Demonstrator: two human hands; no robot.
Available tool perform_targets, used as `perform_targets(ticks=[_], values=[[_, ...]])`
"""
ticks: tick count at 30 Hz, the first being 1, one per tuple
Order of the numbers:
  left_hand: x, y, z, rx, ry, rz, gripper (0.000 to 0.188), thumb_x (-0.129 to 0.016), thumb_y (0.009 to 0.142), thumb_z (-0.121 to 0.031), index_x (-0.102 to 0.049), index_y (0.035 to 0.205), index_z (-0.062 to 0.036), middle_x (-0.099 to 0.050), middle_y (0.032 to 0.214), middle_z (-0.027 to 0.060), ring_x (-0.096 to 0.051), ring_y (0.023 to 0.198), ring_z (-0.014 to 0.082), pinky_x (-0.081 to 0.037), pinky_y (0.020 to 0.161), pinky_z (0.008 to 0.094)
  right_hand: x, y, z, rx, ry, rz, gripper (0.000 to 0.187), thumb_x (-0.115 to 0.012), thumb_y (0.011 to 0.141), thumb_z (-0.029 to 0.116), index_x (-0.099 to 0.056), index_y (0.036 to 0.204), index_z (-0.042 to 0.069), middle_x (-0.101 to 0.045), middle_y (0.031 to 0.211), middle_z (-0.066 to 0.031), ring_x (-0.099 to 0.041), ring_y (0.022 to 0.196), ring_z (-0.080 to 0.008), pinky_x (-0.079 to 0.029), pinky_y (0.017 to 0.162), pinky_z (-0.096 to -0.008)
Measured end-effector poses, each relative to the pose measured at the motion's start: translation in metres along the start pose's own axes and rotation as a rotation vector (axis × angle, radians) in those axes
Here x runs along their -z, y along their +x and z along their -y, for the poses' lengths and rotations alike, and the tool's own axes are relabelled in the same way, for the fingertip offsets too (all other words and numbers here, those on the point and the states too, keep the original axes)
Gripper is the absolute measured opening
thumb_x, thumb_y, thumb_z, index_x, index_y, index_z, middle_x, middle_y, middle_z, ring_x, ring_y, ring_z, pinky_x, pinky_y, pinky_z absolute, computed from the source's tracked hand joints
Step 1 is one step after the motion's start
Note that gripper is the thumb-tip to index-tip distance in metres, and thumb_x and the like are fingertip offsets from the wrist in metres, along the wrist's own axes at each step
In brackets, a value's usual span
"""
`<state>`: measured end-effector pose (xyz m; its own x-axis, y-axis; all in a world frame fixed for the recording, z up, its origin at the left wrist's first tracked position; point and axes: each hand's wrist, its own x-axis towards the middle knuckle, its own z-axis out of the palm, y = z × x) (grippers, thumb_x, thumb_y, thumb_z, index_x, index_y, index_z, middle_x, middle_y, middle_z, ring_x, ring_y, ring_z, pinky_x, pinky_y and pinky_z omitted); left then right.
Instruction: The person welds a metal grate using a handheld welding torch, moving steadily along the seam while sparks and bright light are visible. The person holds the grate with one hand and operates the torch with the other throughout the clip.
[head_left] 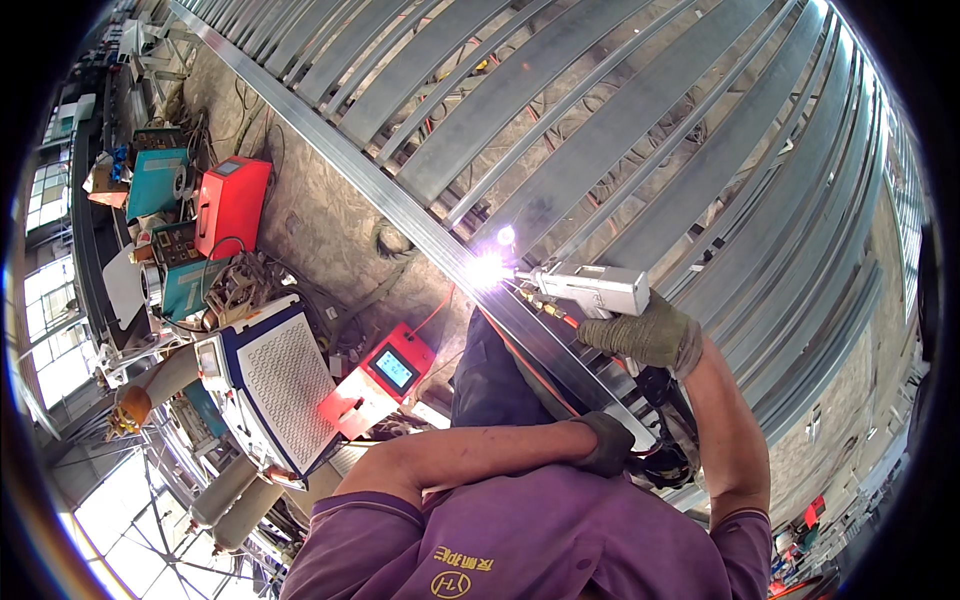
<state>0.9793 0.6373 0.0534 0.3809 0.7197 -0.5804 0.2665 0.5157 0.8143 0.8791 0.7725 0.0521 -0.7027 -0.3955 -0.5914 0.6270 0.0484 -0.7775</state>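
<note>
My right hand (652,336), in a grey-green work glove, is closed around a silver handheld welding gun (603,287). The gun's nozzle points left at a long steel rail (340,165). A bright white-violet glare at the nozzle hides the exact spot where gun and rail meet. Flat steel slats (560,190) run from this rail toward the far right. My left forearm lies across my body, and the dark-gloved left hand (605,443) is beside the rail's near end. Its fingers are hidden, so its grip does not show.
A red box with a lit screen (392,368) stands left of my legs, beside a white perforated machine cabinet (285,385). Another red box (232,205) and teal machines (158,180) are farther left. Cables lie on the floor. Gas cylinders (225,490) lean at the lower left.
</note>
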Motion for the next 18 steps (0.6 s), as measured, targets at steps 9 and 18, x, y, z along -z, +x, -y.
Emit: perform_targets(ticks=[9, 18], values=[[-0.001, -0.002, -0.001, -0.015, -0.003, -0.029, 0.038, -0.061, 0.086, -0.026, -0.080, 0.107, -0.0005, -0.077, 0.105, 0.0229, -0.075, 0.101, 0.0397, -0.059, 0.086, 0.0503, 0.001, -0.003, -0.008, -0.017, -0.016, -0.035, 0.066, -0.084, 0.091, 0.030, -0.057, 0.146, 0.005, -0.074, 0.105, -0.0075, -0.068, 0.076, -0.0104, -0.058, 0.062, -0.0286], [-0.003, -0.001, 0.000, -0.018, 0.000, -0.032, 0.039, -0.062, 0.086, -0.026, -0.080, 0.106, 0.0011, -0.077, 0.105, 0.0237, -0.076, 0.101, 0.0396, -0.059, 0.086, 0.0500, 0.002, -0.006, 0.006, -0.154, 0.019, -0.019, 0.071, -0.088, 0.088, 0.029, -0.056, 0.148, 0.006, -0.073, 0.124, -0.0102, -0.070, 0.103, -0.0162, -0.061, 0.085, -0.0314]])
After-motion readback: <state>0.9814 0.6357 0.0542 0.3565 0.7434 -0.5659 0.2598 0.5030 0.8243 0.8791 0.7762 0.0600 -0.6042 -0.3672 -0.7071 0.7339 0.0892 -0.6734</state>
